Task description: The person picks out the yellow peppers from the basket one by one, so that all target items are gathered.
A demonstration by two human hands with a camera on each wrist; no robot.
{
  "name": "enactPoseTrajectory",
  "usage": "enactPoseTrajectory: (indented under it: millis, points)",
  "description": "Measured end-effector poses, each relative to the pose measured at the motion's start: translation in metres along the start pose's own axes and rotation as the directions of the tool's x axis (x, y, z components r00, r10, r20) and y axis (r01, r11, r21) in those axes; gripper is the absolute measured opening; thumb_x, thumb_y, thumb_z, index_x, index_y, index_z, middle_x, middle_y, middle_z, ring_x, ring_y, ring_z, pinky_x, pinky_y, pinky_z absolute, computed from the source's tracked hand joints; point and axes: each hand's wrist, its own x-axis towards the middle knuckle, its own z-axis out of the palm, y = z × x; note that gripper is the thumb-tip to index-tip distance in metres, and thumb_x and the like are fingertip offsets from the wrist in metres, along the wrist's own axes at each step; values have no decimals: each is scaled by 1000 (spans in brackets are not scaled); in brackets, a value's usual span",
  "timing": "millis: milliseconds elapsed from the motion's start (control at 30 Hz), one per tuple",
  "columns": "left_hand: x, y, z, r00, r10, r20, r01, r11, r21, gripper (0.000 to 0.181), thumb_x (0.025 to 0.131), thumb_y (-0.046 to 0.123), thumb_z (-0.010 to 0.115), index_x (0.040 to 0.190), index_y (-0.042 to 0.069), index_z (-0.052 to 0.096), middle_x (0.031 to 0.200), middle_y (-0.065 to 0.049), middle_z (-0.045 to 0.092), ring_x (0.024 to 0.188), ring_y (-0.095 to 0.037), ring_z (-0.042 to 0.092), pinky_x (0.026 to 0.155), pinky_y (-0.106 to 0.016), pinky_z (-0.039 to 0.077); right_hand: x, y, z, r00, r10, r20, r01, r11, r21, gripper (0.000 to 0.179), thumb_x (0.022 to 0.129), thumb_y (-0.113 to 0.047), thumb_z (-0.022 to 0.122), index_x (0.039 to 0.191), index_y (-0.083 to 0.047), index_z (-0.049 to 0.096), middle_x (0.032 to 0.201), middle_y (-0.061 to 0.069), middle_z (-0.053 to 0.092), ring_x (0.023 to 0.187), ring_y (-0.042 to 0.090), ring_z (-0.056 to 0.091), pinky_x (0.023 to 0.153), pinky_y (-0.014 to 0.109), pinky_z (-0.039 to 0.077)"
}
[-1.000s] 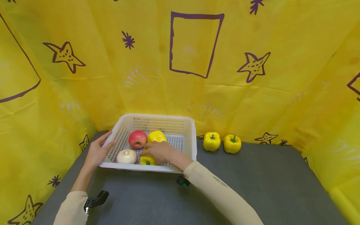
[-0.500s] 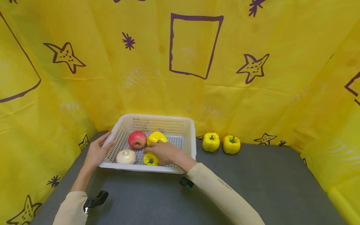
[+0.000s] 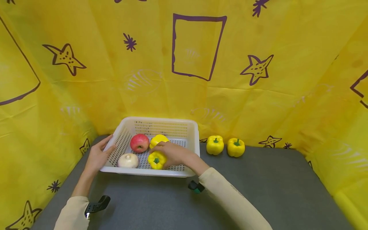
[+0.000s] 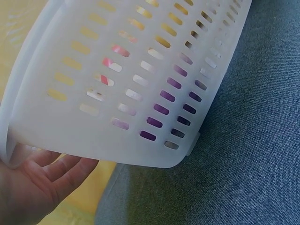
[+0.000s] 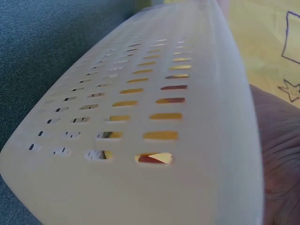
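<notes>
A white plastic basket [image 3: 149,172] stands tilted slightly in the head view. My left hand [image 3: 97,157] grips its left rim, thumb over the edge and fingers on the outside; in the left wrist view these fingers [image 4: 65,171] lie against the wall's underside. Inside, my right hand [image 3: 173,155] holds a yellow bell pepper [image 3: 156,160] with a green stem, front centre. Behind it sits another yellow bell pepper [image 3: 159,139], partly covered by the hand. A red apple [image 3: 139,143] and a round white vegetable [image 3: 128,160], nubbed on top and purple lower down, lie to the left.
Two more yellow bell peppers [image 3: 215,145] stand on the dark grey table [image 3: 273,185], right of the basket. A yellow cloth [image 3: 138,95] with purple star drawings hangs close behind and along both sides.
My right hand has shifted slightly right within the basket, and the front pepper has moved right with it, its stem turning into view. My left hand has stayed on the rim.
</notes>
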Motion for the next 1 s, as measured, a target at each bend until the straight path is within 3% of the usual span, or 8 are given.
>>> enactPoseTrajectory:
  millis: [267, 433, 700, 1000]
  points:
    - [-1, 2, 0, 1000, -20, 17, 20, 999, -25, 58, 102, 30, 53, 153, 11, 33, 136, -30, 52, 98, -32, 65, 67, -24, 50, -8, 8, -6, 997, -44, -67, 51, 993, 111, 70, 76, -20, 85, 139, -20, 54, 139, 3, 52, 123, 19, 48, 103, 35, 40]
    - [-1, 1, 0, 1000, -18, 19, 18, 1000, -20, 59, 102, 30, 53, 153, 10, 33, 136, -30, 52, 94, -25, 66, 67, -24, 51, -16, 14, -12, 991, -50, -123, 68, 987, 148, 69, 77, -19, 85, 138, -17, 53, 141, 2, 51, 128, 20, 46, 106, 37, 38]
    - [-2, -2, -1, 1000, -12, 5, 12, 1000, -6, 59, 101, 31, 53, 153, 11, 34, 137, -29, 52, 97, -28, 64, 67, -23, 50, -30, 25, -21, 979, -20, -204, 64, 975, 214, 72, 77, -20, 85, 140, -16, 51, 145, 4, 48, 132, 22, 44, 107, 40, 38]
    - [0, -1, 0, 1000, -9, 7, 9, 1000, -23, 58, 101, 31, 53, 153, 12, 34, 135, -29, 53, 96, -29, 65, 67, -23, 50, -48, 41, -25, 954, -29, -300, 113, 957, 266, 71, 76, -13, 85, 139, -13, 52, 142, 5, 50, 126, 21, 46, 88, 42, 51]
